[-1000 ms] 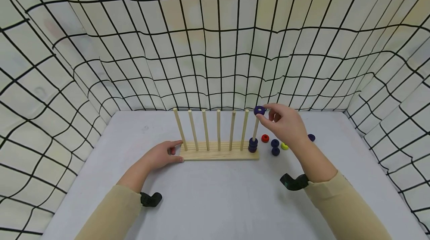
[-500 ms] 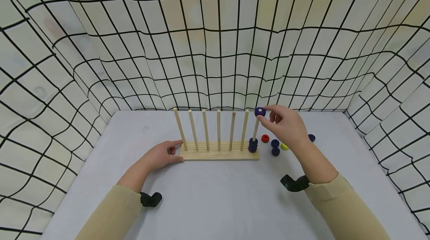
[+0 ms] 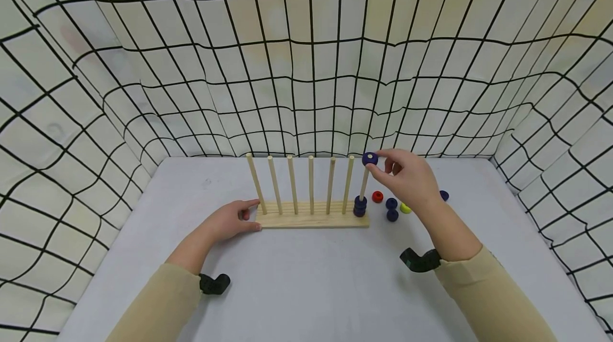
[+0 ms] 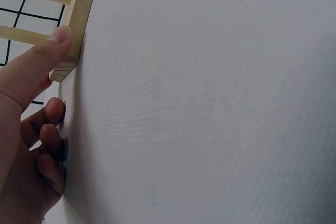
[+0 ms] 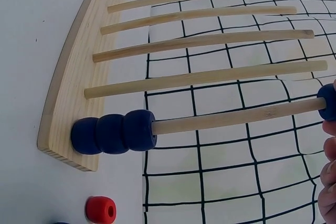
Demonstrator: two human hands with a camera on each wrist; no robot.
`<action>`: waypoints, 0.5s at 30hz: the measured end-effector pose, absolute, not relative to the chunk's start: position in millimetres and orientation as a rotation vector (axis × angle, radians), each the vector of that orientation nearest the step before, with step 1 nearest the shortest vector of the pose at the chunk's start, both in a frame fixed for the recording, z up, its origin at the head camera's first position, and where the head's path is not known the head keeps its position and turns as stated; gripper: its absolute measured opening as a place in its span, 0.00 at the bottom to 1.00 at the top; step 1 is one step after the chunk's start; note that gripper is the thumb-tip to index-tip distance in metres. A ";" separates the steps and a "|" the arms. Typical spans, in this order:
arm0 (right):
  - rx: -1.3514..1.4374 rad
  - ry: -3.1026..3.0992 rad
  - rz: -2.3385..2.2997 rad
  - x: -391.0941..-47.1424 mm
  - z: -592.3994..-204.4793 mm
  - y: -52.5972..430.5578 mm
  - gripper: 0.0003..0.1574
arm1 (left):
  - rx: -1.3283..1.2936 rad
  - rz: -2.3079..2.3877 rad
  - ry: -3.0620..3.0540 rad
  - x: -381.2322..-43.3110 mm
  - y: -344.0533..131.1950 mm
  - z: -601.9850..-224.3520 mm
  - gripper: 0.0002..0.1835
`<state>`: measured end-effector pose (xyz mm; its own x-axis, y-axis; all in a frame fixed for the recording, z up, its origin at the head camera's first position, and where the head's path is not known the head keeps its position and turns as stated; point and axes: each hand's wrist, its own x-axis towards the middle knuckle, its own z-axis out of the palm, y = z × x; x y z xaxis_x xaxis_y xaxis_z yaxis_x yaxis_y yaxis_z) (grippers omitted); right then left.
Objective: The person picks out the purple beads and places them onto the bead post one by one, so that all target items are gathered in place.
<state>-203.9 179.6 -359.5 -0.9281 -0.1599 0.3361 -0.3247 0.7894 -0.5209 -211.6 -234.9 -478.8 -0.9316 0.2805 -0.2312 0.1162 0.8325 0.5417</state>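
My right hand (image 3: 404, 174) pinches a dark blue bead (image 3: 370, 158) between thumb and fingertips at the tip of the rightmost wooden peg (image 5: 236, 118). The peg's end shows in the bead's hole in the head view. Lower on that peg, a stack of three dark blue beads (image 5: 113, 133) sits against the wooden base (image 3: 311, 219). My left hand (image 3: 232, 221) grips the base's left end, with its thumb (image 4: 60, 35) on the front edge. The left wrist view shows its other fingers curled, with fingertips right at the white table.
Several bare pegs (image 3: 311, 185) stand left of the beaded one. Right of the base lie a red bead (image 3: 378, 197), two dark blue beads (image 3: 392, 209), a partly covered yellow bead (image 3: 405, 208) and another blue bead (image 3: 444, 195). Black netting (image 3: 311, 78) surrounds the table (image 3: 306, 283).
The bead in my right hand has come down very slightly at the peg's tip, whose end now shows more plainly in the hole. My left hand has stayed on the base.
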 end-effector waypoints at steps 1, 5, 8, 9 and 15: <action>0.376 -2.702 0.864 -203.8 -359.6 179.8 0.25 | 0.304 0.774 2.712 -211.8 -235.3 -478.7 0.41; 0.372 -2.690 0.860 -202.8 -360.9 180.9 0.23 | 0.300 0.777 2.711 -212.4 -235.5 -478.5 0.41; 0.364 -2.685 0.853 -202.2 -361.9 181.8 0.22 | 0.308 0.780 2.708 -212.0 -234.9 -477.2 0.41; 0.361 -2.683 0.856 -202.0 -362.0 182.0 0.22 | 0.305 0.778 2.709 -211.8 -234.6 -476.8 0.41; 0.345 -2.691 0.865 -201.3 -361.5 183.1 0.23 | 0.306 0.776 2.707 -210.4 -233.5 -474.6 0.41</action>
<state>-201.3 183.1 -361.5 -0.9284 -0.1365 0.3457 -0.3122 0.7908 -0.5264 -210.4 -233.5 -474.6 -0.9298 0.2850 -0.2331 0.1181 0.8306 0.5442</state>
